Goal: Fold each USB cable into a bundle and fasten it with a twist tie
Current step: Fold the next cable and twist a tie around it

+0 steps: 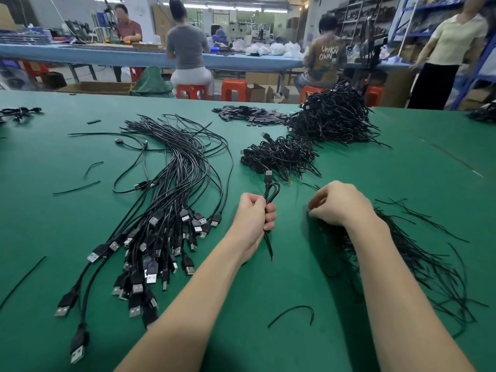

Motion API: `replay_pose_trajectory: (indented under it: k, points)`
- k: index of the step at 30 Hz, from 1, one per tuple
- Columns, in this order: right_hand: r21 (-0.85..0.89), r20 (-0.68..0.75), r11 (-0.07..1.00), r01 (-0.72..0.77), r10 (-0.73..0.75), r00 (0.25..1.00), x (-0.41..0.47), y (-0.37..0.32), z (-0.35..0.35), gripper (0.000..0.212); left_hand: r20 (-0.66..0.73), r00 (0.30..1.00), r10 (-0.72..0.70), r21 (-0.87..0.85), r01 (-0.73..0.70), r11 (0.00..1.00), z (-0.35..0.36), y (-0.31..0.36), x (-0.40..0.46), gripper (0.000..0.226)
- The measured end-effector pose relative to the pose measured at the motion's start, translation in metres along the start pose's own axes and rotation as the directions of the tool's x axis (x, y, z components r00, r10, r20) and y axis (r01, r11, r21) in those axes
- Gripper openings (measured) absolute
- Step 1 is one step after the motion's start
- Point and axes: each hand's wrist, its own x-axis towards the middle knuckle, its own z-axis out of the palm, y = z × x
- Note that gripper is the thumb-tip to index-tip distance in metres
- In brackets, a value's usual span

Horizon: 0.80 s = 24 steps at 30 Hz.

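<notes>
The left hand (253, 218) grips a folded USB cable (269, 208) around its middle, fingers curled round it; the bundle's long axis runs roughly away from the person, its looped end and plug pointing up toward the far side and its tail trailing down past the wrist. Just to the right, the right hand (339, 204) rests with curled fingers on the near edge of a heap of twist ties (418, 253); whether a tie is already pinched cannot be told. The ties lie directly under and right of that hand, so the right hand is plainly the nearer one to fetch a tie and carry it leftward to the bundle's middle. Beyond, on the green counter (349, 331), finished bundles (281, 157) pile up ahead, and loose unfolded cables (171, 197) fan out to the left, plugs toward the person.
</notes>
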Motion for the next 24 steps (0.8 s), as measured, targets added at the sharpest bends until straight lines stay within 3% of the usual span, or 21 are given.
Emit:
replay_pose_trajectory:
  k: [6,13,21,24]
  points:
    - [0.052,-0.068,0.998,-0.028,0.032,0.997,0.004,0.002,0.012,0.015,-0.016,1.0,0.01,-0.013,-0.01,1.0,0.0,-0.002,0.0,0.018]
    - [-0.113,-0.089,0.994,0.002,-0.012,0.996,0.008,0.001,0.021,0.018,-0.021,1.0,0.011,-0.029,-0.012,1.0,-0.001,-0.005,0.003,0.017]
    - [0.022,-0.198,0.977,0.211,-0.203,0.959,0.01,-0.004,0.02,0.008,-0.01,1.0,0.025,-0.039,-0.026,0.999,-0.003,-0.008,0.007,0.018]
    - [0.146,-0.255,0.948,0.282,-0.239,0.937,0.012,-0.005,0.02,0.011,-0.011,0.999,0.036,-0.032,-0.036,0.999,-0.003,-0.009,0.007,0.019]
